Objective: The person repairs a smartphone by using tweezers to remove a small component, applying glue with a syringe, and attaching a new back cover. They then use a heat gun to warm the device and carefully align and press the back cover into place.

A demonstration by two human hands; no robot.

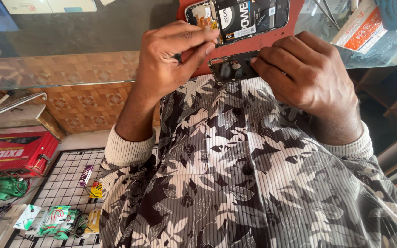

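Cream ribbed cuffs and a leaf-print shirt (253, 174) are filling the near view. Low at the left, a wire rack (65, 183) is lying on the floor with small packets (56, 220) on it, and a red box (17, 154) is sitting beside it. Above the shirt, both hands are meeting at the bench (70, 50) edge. The left hand (168, 59) is arching over, its thumb and forefinger pressing together on a small dark bit too small to make out. The right hand (309, 73) is curling its fingers around a black cover (230, 66), pinching its right end. Just beyond, an opened phone (240, 18) is lying on a red mat (263, 39), partly hidden by the left fingers.
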